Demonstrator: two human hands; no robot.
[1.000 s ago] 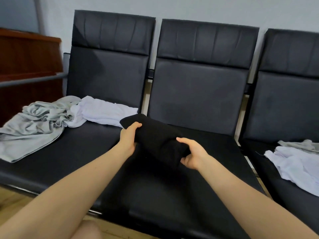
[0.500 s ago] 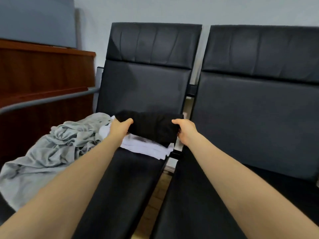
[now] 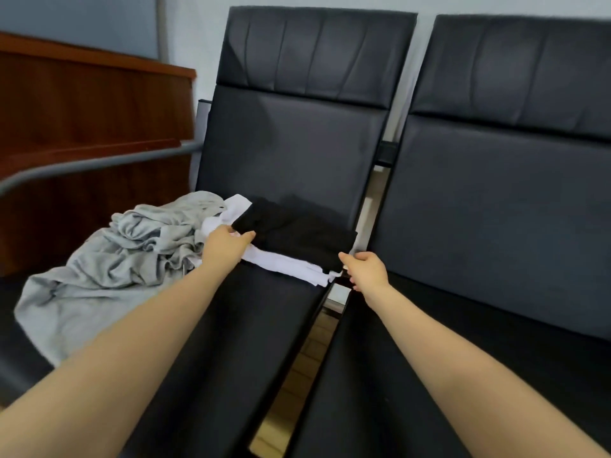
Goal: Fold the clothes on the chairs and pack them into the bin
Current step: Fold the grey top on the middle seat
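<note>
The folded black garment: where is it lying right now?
In the head view the folded black garment lies on the white garment at the back of the left chair's seat, right of the crumpled grey garment, between the left hand and right hand.

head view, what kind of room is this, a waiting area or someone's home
Probably a waiting area or office lobby: black padded linked chairs joined in a row, a grey metal armrest at the end, and a reddish-brown wooden counter beside plain pale walls.
</note>
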